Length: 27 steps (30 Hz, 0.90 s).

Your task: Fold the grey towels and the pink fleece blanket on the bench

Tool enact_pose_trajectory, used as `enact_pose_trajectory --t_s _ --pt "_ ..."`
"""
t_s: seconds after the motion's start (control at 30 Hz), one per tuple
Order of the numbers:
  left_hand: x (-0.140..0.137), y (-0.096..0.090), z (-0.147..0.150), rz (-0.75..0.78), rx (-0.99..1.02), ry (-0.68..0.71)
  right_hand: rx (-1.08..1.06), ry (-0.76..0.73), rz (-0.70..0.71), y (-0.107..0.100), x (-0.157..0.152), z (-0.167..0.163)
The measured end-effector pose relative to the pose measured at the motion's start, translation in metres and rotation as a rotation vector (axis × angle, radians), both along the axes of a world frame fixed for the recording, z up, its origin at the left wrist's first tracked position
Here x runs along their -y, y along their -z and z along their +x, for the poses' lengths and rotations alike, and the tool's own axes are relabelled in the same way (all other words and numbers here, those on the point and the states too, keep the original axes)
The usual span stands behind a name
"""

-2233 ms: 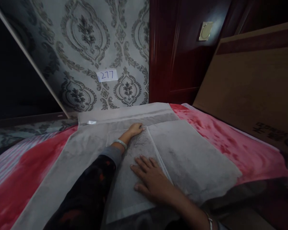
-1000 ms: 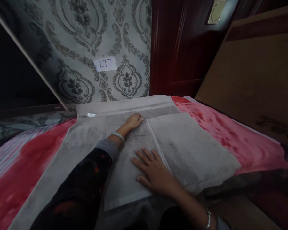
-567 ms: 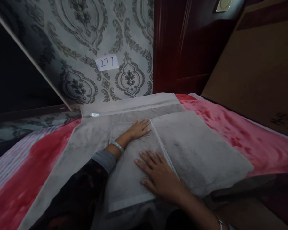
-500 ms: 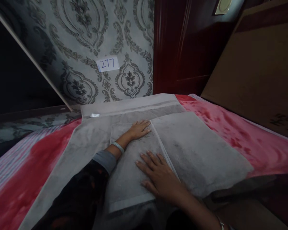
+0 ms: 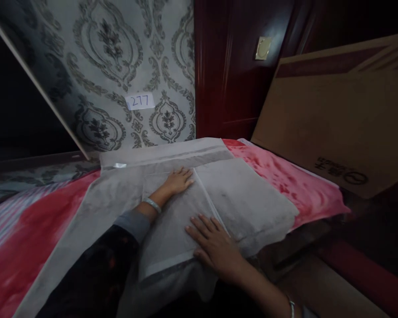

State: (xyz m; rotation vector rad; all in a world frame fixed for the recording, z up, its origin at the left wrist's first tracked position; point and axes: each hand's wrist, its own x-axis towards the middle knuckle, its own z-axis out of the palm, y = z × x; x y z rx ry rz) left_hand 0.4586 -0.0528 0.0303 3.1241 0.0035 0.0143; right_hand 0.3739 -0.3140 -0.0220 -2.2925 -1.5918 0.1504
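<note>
A large light-grey fabric piece [image 5: 106, 212], soft and plush-looking, lies spread over a surface, with a smaller folded grey panel [image 5: 167, 238] on top of it. My left hand [image 5: 179, 180] rests flat on the far part of that panel, fingers stretched out. Nearer to me, my right hand [image 5: 215, 245] lies on the panel's right edge with its fingers spread. Neither hand grasps anything. Further right extends another flat part of the grey fabric [image 5: 252, 194]. A small white tag [image 5: 120, 165] shows near the far left edge.
Under the grey fabric lies a red and pink cover [image 5: 305, 190], with striped cloth [image 5: 20, 207] at the left. A big cardboard box [image 5: 334, 115] leans at the right. Behind stand a patterned wall with a paper label [image 5: 139, 101] and a dark red door [image 5: 232, 75].
The camera view has turned right and slightly up, so more of the cardboard box shows. Both hands stay flat on the folded panel, in nearly the same places.
</note>
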Motion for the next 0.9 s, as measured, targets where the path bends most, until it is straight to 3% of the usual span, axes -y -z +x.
enact_pose_trajectory --t_s 0.17,0.3,0.5,0.6,0.7,0.8,0.9 --pt "0.000 -0.015 -0.039 -0.016 -0.041 0.004 -0.099 -0.010 0.116 -0.018 0.008 0.014" --pt "-0.020 -0.023 -0.064 -0.004 -0.043 -0.120 0.008 0.032 0.164 -0.031 -0.012 0.035" --pt "-0.037 0.008 -0.083 0.037 0.001 -0.329 0.049 0.063 0.019 -0.011 -0.048 0.050" --pt "-0.035 0.023 -0.087 0.070 0.060 -0.339 0.049 0.101 0.008 0.003 -0.043 0.051" --pt "-0.033 0.025 -0.088 0.073 0.067 -0.331 0.053 0.109 0.003 0.009 -0.027 0.053" --pt "-0.032 0.023 -0.089 0.073 0.081 -0.329 0.030 0.089 -0.053 0.003 -0.016 0.057" --pt "-0.031 0.023 -0.090 0.075 0.112 -0.327 0.016 0.103 -0.053 -0.016 -0.028 0.062"
